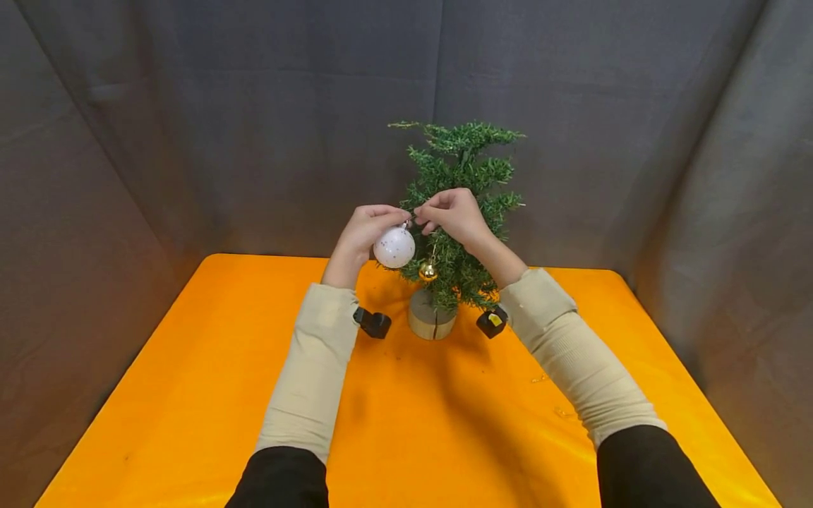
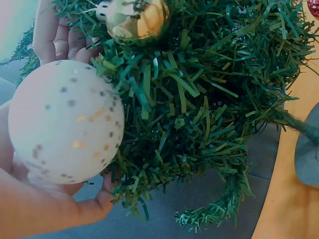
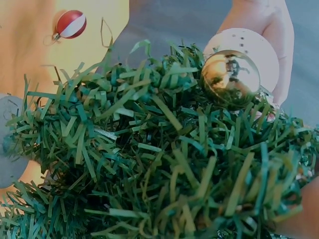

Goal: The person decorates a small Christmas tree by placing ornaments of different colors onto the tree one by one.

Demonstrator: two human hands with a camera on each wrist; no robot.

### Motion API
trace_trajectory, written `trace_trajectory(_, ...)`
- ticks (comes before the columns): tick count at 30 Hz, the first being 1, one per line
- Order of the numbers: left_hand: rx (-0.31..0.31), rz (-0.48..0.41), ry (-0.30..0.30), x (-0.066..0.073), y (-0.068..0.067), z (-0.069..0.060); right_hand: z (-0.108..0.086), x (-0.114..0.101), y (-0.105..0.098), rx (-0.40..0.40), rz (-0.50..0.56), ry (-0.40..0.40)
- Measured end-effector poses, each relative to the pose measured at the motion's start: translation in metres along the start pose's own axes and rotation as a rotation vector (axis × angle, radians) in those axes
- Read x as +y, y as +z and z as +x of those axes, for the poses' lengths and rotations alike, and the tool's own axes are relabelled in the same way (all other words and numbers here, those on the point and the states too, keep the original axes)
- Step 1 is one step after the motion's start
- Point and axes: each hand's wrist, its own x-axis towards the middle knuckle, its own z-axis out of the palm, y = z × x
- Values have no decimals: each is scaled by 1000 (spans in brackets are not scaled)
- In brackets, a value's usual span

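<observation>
My left hand [image 1: 368, 229] pinches a white speckled bauble [image 1: 394, 248] near its cap, at the left side of a small artificial Christmas tree [image 1: 473, 169]. In the left wrist view the bauble [image 2: 65, 122] sits against the green tinsel. Right beside it, my right hand [image 1: 457, 215] has curled fingers, thumb and forefinger pinching at a branch tip; the exact contact is mostly hidden by tinsel. A shiny gold bauble [image 1: 428, 271] hangs from a branch just below the hands and partly covers the white one [image 3: 269, 55] in the right wrist view.
The tree stands on a round wooden base [image 1: 424, 321] on an orange-covered table [image 1: 394, 437]. A red and white bauble [image 3: 71, 24] shows in the right wrist view. Small gold loops [image 1: 540, 379] lie at the right. Grey curtains [image 1: 286, 127] enclose the back and sides.
</observation>
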Motion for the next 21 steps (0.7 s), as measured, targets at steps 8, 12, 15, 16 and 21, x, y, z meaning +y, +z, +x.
trace_trajectory(8, 44, -10, -2, 4, 5, 0, -3, 4, 1, 82, -166, -159)
trace_trajectory(12, 75, 46, -1, 8, 6, -4, -7, 4, 4, 182, -290, -285)
trace_trajectory(15, 105, 105, 6, 11, 8, -7, -8, 4, 6, 255, -334, -364)
trace_trajectory(16, 115, 120, 11, 13, 9, -8, -8, 5, 6, 277, -342, -385)
trace_trajectory(21, 157, 177, 53, 18, 12, -9, -6, 5, 6, 328, -345, -438)
